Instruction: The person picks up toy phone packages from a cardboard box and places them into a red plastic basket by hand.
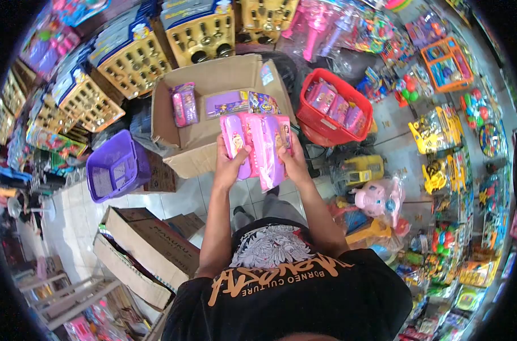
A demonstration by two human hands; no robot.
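Note:
Several pink and purple packaged items point(263, 149) in clear plastic are held up in front of my body. My left hand point(230, 163) grips them at their left side, thumb on the front. My right hand point(293, 161) closes on their right edge, its thumb also on top. Just beyond the packs stands an open cardboard box point(181, 162). Inside it, a pink and purple pack point(185, 104) leans at the left, and flat purple packaging point(227, 103) lies at the middle. A red basket point(329, 133) holding pink packs stands right of the box.
An empty purple basket point(134, 166) stands left of the box. Another cardboard box point(150, 241) is on the floor at lower left. Carded utensil sets point(199, 37) line the back. Bagged toys, including a pink one point(375, 196), fill the right side.

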